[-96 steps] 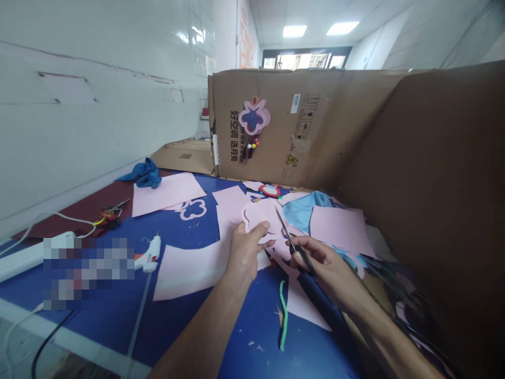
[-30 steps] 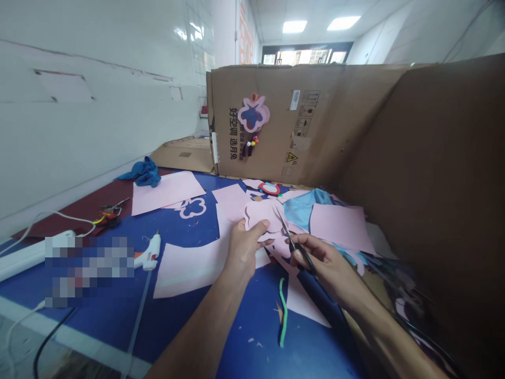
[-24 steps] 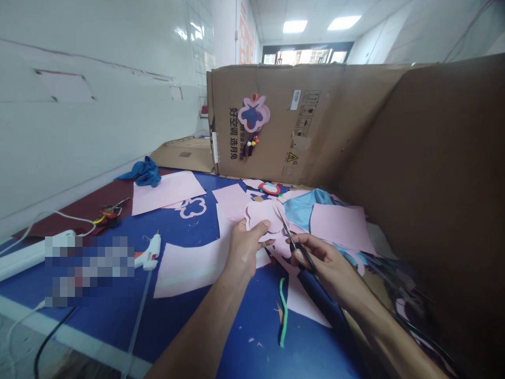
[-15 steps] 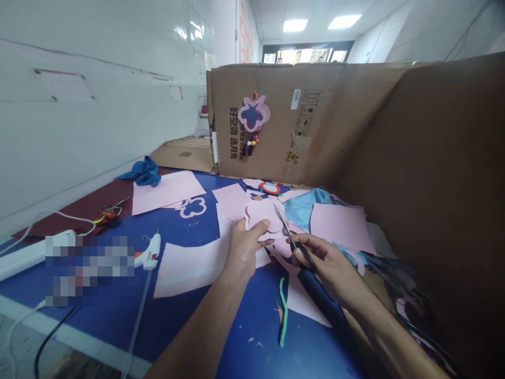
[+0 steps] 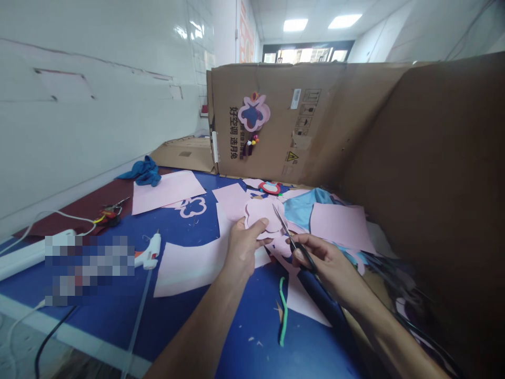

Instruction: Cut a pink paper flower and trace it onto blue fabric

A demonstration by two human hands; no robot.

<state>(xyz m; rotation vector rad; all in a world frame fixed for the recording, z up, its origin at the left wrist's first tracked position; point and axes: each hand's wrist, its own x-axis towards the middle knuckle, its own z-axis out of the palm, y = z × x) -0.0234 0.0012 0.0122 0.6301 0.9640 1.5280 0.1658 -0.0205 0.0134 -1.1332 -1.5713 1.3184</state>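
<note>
Pinched between the thumb and fingers of my left hand (image 5: 245,243) is a pink paper flower cutout (image 5: 261,210) with a scalloped edge. My right hand (image 5: 321,256) has its fingers through the black handles of a pair of scissors (image 5: 284,223). The scissor blades point up and left, lying over the right side of the cutout; whether they touch the paper I cannot tell. Below the hands, a green pipe cleaner (image 5: 283,316) lies on the blue table (image 5: 252,363). Pink paper sheets (image 5: 189,268) lie beneath and beside the left hand.
A white glue gun (image 5: 150,252) and a power strip (image 5: 35,255) with cords are on the left. Cardboard (image 5: 276,142) walls off the back and right, with a flower ornament (image 5: 253,113) on it. Light-blue cloth (image 5: 305,208) and more pink paper (image 5: 341,226) lie right.
Almost nothing differs. Both hands, the cutout and the scissors keep nearly the same place.
</note>
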